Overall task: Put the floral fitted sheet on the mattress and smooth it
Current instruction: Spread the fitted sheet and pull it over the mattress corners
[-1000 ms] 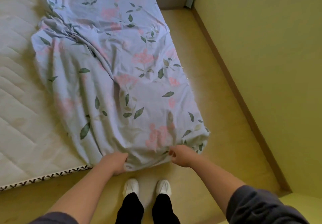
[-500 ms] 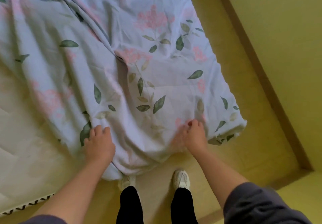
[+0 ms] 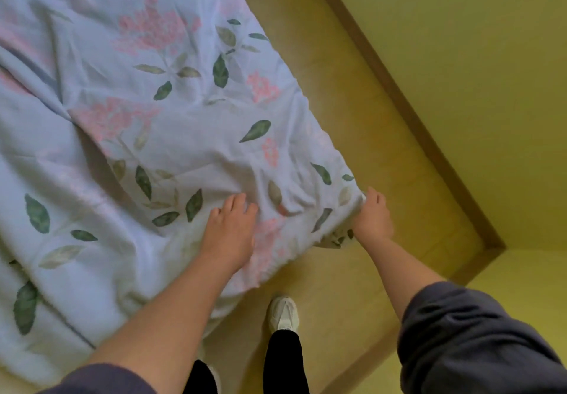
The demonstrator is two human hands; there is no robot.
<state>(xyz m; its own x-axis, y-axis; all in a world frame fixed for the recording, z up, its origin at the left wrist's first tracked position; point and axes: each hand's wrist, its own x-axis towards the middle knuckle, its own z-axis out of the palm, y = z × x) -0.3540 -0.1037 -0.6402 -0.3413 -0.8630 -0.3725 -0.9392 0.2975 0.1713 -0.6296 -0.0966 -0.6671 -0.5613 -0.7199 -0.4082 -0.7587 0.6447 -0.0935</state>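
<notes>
The floral fitted sheet (image 3: 171,123), pale blue with pink flowers and green leaves, lies wrinkled over the near corner of the mattress, which is almost wholly hidden under it. My left hand (image 3: 230,231) lies flat on the sheet near the foot edge, fingers spread. My right hand (image 3: 372,217) is at the sheet's right corner, its fingers curled around the fabric where it hangs over the mattress corner. Folds run diagonally across the sheet towards the upper left.
A narrow strip of yellowish wooden floor (image 3: 362,136) runs between the bed and the yellow wall (image 3: 478,65) with its brown baseboard (image 3: 408,108). My white shoe (image 3: 283,314) stands on the floor just below the bed's foot.
Both hands have shifted right along the foot edge. My right hand went from the top of the sheet to its right corner, and the view has moved in closer.
</notes>
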